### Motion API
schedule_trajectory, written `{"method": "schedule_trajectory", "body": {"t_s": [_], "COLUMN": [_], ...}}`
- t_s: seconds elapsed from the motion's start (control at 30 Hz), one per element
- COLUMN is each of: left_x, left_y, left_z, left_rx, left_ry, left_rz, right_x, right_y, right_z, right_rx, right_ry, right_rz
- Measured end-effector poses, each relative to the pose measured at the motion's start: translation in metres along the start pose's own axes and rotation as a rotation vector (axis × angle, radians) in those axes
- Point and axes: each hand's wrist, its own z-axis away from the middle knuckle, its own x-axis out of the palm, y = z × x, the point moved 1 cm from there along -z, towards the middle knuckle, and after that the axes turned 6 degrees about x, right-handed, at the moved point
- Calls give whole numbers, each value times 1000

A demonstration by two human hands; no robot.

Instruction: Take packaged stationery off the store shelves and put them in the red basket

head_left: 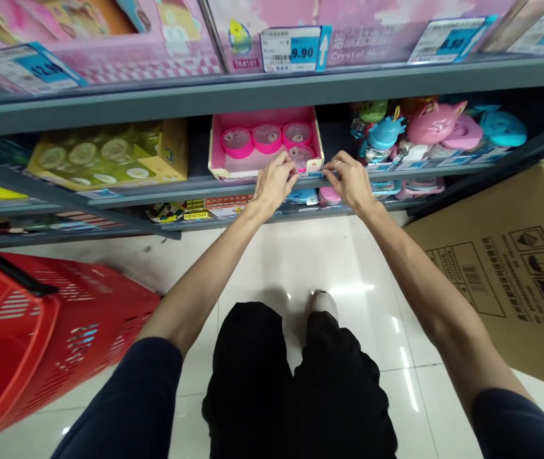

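On the middle shelf a pink open-topped display box holds several round tubs with bright pink rims. My left hand is at the box's front right corner, its fingers curled together at the shelf edge. Facing it, my right hand, with a ring on one finger, pinches at the same edge just right of the box. Between the fingertips of both hands runs a small blue-edged price label, gripped near its two ends. The fingertips themselves are small and partly hidden.
Left of the box stands a yellow carton of clear-lidded containers. Colourful animal-shaped bottles fill the right side. A red shopping basket is on the floor at left, a large cardboard box at right. Another shelf overhangs the hands.
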Motion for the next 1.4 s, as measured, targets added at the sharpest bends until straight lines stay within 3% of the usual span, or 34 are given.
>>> {"method": "schedule_trajectory", "body": {"t_s": [0.17, 0.4, 0.6, 0.83, 1.0, 1.13, 1.4], "left_x": [-5, -12, -1, -1, 9, 7, -13], "left_y": [4, 6, -11, 3, 1, 0, -11], "left_z": [-7, -18, -29, -25, -30, -37, -33], "left_rx": [0, 10, -35, -93, -95, -66, -46], "left_ry": [-107, -199, -137, -95, -88, -125, -186], "left_rz": [-63, -157, 12, -31, 14, 19, 29], "right_x": [-2, -5, -5, -3, 9, 11, -7], "right_y": [-1, 1, 3, -10, -7, 1, 7], "right_z": [-6, -11, -12, -2, -6, -15, -29], "right_rx": [-93, -26, 45, 85, 158, 185, 212], "right_ry": [-85, -148, -120, -24, 40, 2, -102], "right_rz": [91, -13, -102, -46, -117, -170, -204]}}
